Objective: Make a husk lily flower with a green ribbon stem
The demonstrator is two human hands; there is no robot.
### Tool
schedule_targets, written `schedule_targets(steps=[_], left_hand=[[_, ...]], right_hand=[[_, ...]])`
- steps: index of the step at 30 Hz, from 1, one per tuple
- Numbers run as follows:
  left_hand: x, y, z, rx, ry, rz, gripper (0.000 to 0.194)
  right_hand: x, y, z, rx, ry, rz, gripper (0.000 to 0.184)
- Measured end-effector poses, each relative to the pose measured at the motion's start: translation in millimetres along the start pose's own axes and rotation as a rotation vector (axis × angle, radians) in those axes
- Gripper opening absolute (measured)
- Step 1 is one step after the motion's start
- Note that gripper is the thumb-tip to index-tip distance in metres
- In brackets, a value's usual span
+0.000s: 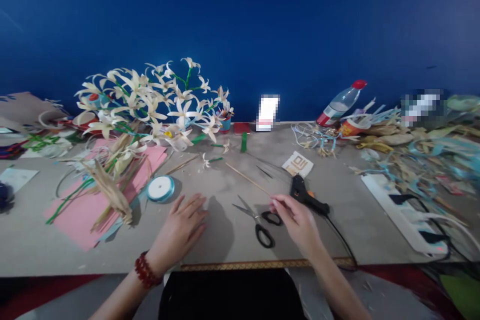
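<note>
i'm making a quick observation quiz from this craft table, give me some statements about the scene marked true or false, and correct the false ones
1. The right hand holds a thin stick. True.
2. The scissors lie with their blades closed. False: the blades are spread apart.
3. A red beaded bracelet circles the left wrist. True.
4. The black glue gun lies left of the scissors in the picture. False: it lies to their right.
5. A spool of light blue ribbon lies near the left hand. True.
</note>
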State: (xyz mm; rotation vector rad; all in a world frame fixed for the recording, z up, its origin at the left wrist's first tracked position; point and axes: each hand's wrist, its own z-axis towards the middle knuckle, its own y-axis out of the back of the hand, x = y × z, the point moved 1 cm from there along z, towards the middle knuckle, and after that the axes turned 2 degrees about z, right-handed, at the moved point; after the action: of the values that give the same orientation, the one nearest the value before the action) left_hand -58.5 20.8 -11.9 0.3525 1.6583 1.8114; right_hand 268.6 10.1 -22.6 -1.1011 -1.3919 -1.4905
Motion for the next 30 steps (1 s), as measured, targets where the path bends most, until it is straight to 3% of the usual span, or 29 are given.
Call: schedule_targets(steps=[7, 11, 13, 15, 19, 24, 27, 30], left_hand=[[-38, -9.2, 17, 0.004, -0.112, -0.085, 0.034], [-62, -27.7, 21, 0.167, -0.427, -0.103, 0.067], [-60, -38.5, 17, 0.209, -0.482, -0.088, 0.079], [-43, -44.9, 14, 0.217, -0.416, -0.037, 0.085], [1, -41.3, 16, 0.134, -0.123, 0.13, 0.092], [11, -33.8, 13, 0.1, -0.09, 0.185, 0.092], [9, -29.6, -15, 0.116, -0.074, 0.199, 0.09], [11, -22.4, -68, 0.138, 0.057, 0.278, 0.09]], right_hand=[[18, -45, -4, 0.04, -0.126, 0.653, 0.037], [16, -53, -2, 0.037, -0.144, 0.711, 0.04], [13, -49, -2, 0.045, -0.134, 0.654, 0.041], [10, -42, -4, 0.031, -0.116, 0.575, 0.041], [10, -36, -9, -0.024, -0.077, 0.466, 0.039], [23, -52, -8, 0.073, -0.026, 0.399, 0.041], [27, -56, -8, 0.139, 0.003, 0.369, 0.042], [23, -52, -10, 0.148, 0.006, 0.34, 0.042]])
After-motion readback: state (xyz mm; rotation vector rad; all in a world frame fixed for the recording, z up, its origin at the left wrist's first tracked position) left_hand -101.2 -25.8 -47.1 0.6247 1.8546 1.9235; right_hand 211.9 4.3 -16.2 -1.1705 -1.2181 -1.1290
